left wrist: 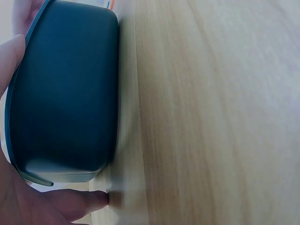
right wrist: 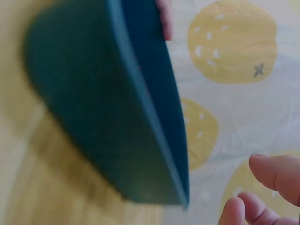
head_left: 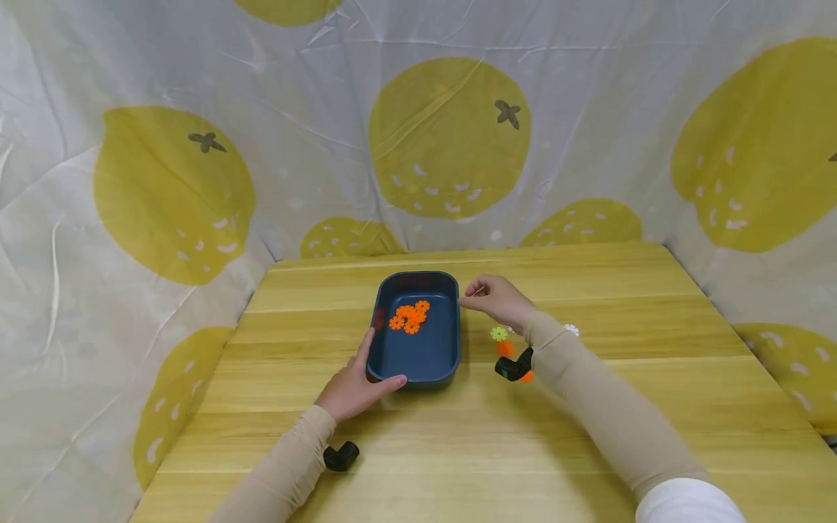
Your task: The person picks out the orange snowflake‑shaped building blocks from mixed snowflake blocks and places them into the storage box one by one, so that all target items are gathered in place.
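Note:
A dark blue rectangular plastic box (head_left: 428,359) stands on the table. Inside it, toward the back, lies a small pile of orange notched discs (head_left: 410,317). My left hand (head_left: 353,385) holds the box at its near left corner, thumb over the near rim and fingers along the left side. In the left wrist view, the box wall (left wrist: 65,93) sits between thumb and fingers. Beside the right rim, my right hand (head_left: 498,298) hovers with loosely bent fingers. The right wrist view shows its thumb (right wrist: 276,173) apart from the fingertips, nothing between them.
Right of the box, partly under my right forearm, lie a yellow-green disc (head_left: 499,333), an orange disc (head_left: 505,349) and a white disc (head_left: 572,330). A black wrist camera (head_left: 341,456) is on my left arm. A lemon-print curtain (head_left: 575,145) surrounds the wooden table (head_left: 327,290).

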Demonstrator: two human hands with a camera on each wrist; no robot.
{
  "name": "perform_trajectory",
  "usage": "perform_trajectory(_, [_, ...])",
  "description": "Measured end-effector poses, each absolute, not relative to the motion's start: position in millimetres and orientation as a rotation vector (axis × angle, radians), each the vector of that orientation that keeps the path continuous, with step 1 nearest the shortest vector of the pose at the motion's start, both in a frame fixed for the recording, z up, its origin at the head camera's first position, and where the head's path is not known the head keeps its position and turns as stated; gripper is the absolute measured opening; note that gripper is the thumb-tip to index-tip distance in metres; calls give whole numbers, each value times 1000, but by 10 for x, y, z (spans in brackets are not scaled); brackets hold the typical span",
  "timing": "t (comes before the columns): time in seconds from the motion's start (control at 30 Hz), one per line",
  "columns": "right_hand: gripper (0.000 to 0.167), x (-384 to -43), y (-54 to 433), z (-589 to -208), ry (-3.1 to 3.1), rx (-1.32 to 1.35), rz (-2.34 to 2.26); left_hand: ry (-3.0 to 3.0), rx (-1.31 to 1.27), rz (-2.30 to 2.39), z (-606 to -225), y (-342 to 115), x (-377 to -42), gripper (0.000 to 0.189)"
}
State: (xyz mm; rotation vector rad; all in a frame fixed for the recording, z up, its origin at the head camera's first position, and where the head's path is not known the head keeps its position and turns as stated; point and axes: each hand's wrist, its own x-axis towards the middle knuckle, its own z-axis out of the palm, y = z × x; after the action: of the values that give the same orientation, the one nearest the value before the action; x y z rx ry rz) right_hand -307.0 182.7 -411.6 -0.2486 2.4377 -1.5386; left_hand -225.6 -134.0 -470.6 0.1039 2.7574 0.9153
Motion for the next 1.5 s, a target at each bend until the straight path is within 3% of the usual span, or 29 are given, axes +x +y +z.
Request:
perform_trajectory(0.33, [33,-2677,2455,-4402,2433,-168,-1404,2767,113,905,-4682,-1344,-2273,118])
perform_trajectory(0.67, [36,-2372,2555,-4658,2593,-158,-1104,2756,95,917,-4679,-1353,-2272,118])
perform_trajectory(1.27, [36,-2318,2518,-4719,2698,-185,-894,2750,111,920,-4733,-1354,-2274,118])
perform_trajectory(1.5, [26,-2369,2564,-4717,2702,-182,-937,2754,117,919,-4734,-1348,-2257,118])
